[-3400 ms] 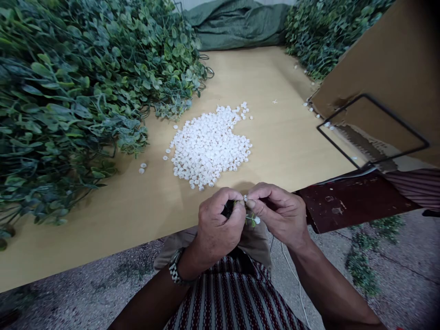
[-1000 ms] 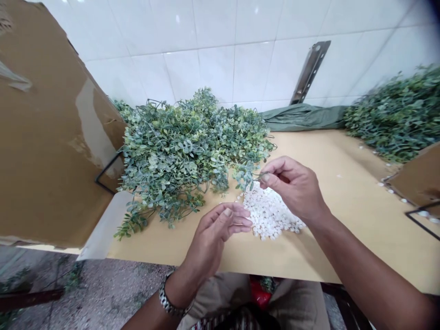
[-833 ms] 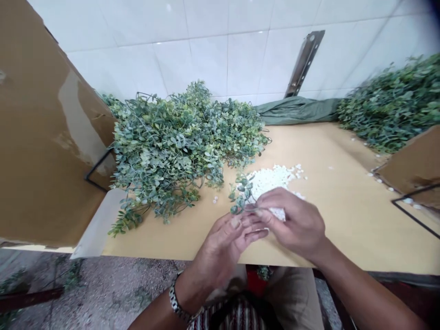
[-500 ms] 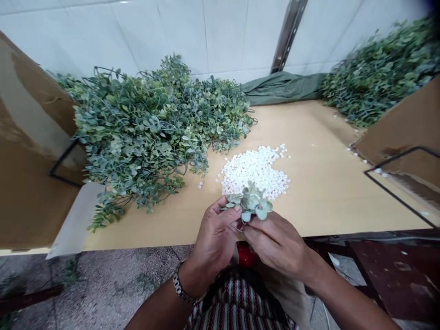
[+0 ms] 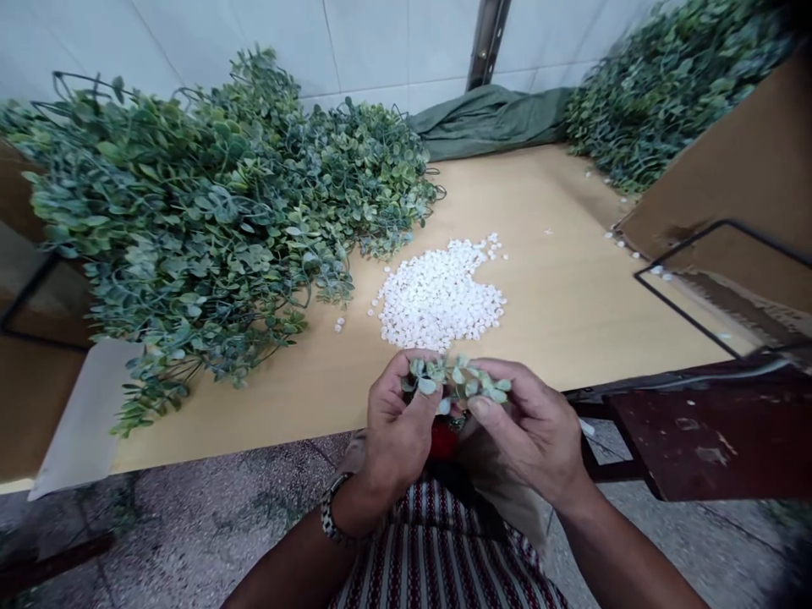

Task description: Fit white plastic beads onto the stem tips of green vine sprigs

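Observation:
A small sprig of artificial leaves is held between my two hands at the table's front edge. My left hand pinches its left side between thumb and fingers. On the other side, my right hand grips leaves with the thumb on top and the fingers behind. The stem is mostly hidden by fingers and leaves. Just beyond the hands lies a pile of small white beads or caps; their exact kind is too small to tell. A large heap of artificial greenery covers the table's left side.
More greenery is heaped at the back right beside a cardboard sheet and a black wire frame. A green cloth lies along the wall. A dark red stool stands below the table on the right.
My right hand has turned and shifted slightly right, its thumb now on top of the leaves. The sprig is spread wider between both hands. The camera view has shifted right and down.

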{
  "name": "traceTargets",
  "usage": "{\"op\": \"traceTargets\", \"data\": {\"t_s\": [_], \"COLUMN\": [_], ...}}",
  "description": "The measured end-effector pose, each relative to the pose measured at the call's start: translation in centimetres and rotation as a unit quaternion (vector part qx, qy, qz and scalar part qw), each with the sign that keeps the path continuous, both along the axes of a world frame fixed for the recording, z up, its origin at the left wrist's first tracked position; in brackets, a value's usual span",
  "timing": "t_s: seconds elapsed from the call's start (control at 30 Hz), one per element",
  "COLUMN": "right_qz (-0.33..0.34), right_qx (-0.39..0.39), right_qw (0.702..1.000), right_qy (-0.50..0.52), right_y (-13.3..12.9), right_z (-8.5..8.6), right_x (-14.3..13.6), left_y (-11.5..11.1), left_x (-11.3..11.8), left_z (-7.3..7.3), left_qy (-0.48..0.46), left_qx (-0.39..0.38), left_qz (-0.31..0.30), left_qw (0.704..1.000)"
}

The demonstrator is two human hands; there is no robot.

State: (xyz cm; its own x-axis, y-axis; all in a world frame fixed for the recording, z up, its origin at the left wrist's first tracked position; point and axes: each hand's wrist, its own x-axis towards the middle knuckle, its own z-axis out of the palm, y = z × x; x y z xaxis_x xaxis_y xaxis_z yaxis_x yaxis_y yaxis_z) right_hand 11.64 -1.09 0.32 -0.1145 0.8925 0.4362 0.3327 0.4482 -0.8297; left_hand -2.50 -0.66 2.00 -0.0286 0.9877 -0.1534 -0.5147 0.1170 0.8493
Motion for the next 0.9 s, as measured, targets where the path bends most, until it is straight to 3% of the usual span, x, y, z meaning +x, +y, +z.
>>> {"op": "traceTargets", "data": {"t_s": [0.13,0.27,0.37,0.5,0.67,0.9], "right_qz": [0.007,0.046,0.12,0.2,0.228,0.22], "right_qx": [-0.019,-0.108,-0.196,-0.286,-0.31,-0.299], "right_qw": [0.999,0.991,0.966,0.921,0.907,0.925], "right_qy": [0.038,0.063,0.119,0.174,0.172,0.076], "right_y": [0.4,0.6,0.7,0.9,1.2,1.4], "right_z": [0.9,1.4,1.6,1.5,1.0,1.3], "right_x": [-0.5,-0.4,0.1,0.4,0.1,-0.3], "left_y": [-0.6,-0.8,-0.9,-0.8,-0.8,-1.0], "left_x": [0.6,0.8,0.8,1.0,1.2,1.3], "left_z": [-0.5,-0.9,-1.2,-1.1,-0.5,-0.1], "left_qy": [-0.024,-0.029,-0.011,-0.07,-0.07,-0.024], "left_qx": [0.005,0.002,0.027,0.045,0.024,-0.029], "left_qz": [-0.034,-0.052,-0.07,-0.077,-0.057,-0.008], "left_qw": [0.999,0.998,0.997,0.994,0.996,0.999]}}
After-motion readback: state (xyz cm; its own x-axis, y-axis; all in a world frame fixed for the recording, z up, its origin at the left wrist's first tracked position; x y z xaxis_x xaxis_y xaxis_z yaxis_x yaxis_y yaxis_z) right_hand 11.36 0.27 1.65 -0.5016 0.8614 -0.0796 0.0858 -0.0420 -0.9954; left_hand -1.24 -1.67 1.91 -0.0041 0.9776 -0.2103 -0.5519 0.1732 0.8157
